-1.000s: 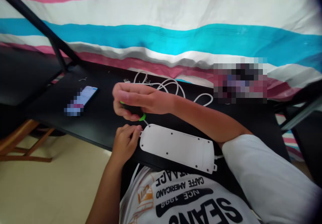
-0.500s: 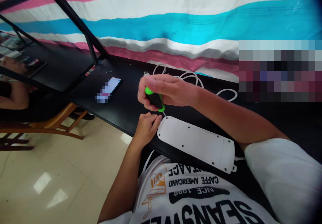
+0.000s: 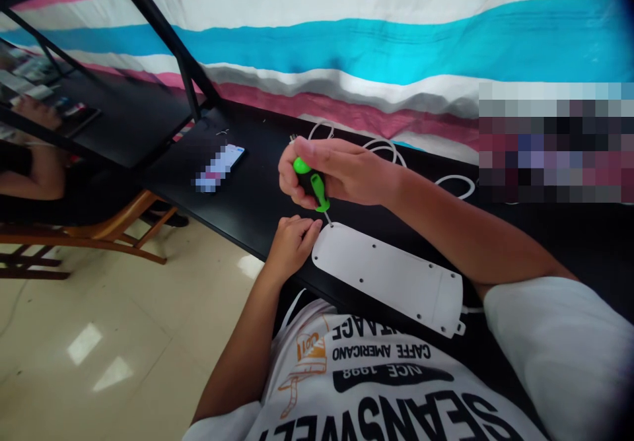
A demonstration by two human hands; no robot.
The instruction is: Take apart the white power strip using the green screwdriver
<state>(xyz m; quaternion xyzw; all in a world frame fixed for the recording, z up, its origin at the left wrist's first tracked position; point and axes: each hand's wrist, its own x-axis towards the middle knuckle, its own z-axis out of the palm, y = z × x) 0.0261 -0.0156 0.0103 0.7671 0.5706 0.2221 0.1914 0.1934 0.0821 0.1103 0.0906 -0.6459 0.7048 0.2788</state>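
Note:
My right hand (image 3: 341, 167) is wrapped round the green and black handle of a screwdriver (image 3: 316, 189). Its thin shaft points down into a hole at the far left corner of a white power strip (image 3: 391, 279). The strip lies with its screw-holed back facing up, near the table's front edge. Beside the strip's left end rests my left hand (image 3: 294, 246), fingers curled and thumb close to the corner; whatever is inside those fingers is hidden. A white cord leaves the strip's right end.
On the black table (image 3: 238, 197) a lit phone (image 3: 225, 164) lies to the left. White cable loops (image 3: 456, 185) and a partly hidden plug are behind my right arm. A striped sheet (image 3: 347, 45) hangs at the back. Further left are a black frame (image 3: 148, 18), a wooden chair (image 3: 119, 226) and another person's arm.
The screwdriver handle has turned in my right hand, its green side now facing me more. The tip stays at the same corner hole. The view has shifted slightly.

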